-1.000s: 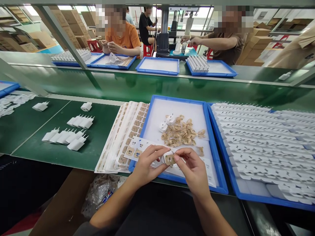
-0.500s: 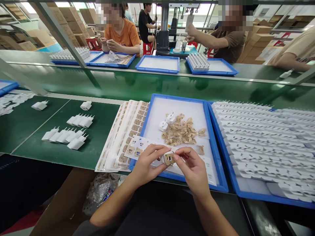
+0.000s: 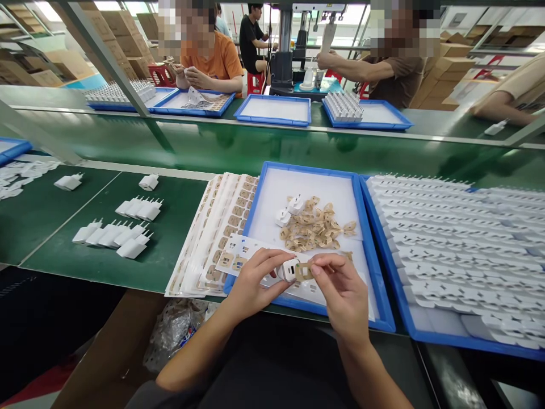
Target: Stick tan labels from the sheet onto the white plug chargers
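My left hand [image 3: 260, 281] grips a white charger plug [image 3: 289, 270], its port face turned to the right with dark slots showing. Between thumb and forefinger, my right hand [image 3: 343, 292] pinches a tan backing sticker [image 3: 304, 271] with cut-out holes, right beside that face. Whether the sticker still touches the plug, I cannot tell. Beneath both hands is a blue-rimmed tray [image 3: 313, 167]. A heap of curled tan stickers [image 3: 313, 227] lies in it, with two white plugs [image 3: 294, 205] at the heap's upper left. A sticker sheet [image 3: 234, 253] rests across the tray's left rim.
Left of the tray lie stacked sticker sheets [image 3: 213, 227]. Several white plugs [image 3: 113, 234] stand in groups on the green bench [image 3: 51, 227]. At right, another blue tray [image 3: 426, 336] holds rows of plugs. Co-workers sit beyond the far belt, near more trays [image 3: 272, 120].
The tan sticker has come away from the plug's face, baring the slots. My right hand has moved slightly right with it; my left hand stays in place.
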`<state>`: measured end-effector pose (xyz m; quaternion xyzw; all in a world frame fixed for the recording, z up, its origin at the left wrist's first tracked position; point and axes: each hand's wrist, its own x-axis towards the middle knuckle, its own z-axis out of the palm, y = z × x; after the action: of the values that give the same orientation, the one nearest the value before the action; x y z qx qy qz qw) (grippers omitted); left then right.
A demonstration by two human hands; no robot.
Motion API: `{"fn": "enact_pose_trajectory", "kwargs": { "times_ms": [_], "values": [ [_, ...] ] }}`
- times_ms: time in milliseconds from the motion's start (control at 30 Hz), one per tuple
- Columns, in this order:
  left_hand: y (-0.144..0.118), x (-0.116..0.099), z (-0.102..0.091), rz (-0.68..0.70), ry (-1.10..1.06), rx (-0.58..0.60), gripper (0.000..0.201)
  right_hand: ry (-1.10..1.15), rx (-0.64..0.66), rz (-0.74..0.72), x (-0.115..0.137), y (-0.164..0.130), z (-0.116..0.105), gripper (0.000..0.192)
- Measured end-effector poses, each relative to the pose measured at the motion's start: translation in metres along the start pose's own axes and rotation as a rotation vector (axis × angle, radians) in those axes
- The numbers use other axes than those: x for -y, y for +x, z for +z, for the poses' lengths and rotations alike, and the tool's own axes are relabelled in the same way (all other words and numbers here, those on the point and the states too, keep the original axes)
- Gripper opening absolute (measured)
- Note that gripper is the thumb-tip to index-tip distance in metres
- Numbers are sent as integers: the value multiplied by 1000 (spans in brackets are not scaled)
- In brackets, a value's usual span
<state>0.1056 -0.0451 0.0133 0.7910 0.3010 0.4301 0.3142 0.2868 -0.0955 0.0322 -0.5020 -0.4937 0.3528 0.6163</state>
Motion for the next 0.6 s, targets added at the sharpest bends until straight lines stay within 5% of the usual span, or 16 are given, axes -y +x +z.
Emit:
{"fn": "enact_pose_trajectory", "kwargs": {
  "times_ms": [600],
  "values": [
    [-1, -1, 2, 0, -18, -1, 49, 35, 84, 74, -3, 1, 5, 3]
  ]
}}
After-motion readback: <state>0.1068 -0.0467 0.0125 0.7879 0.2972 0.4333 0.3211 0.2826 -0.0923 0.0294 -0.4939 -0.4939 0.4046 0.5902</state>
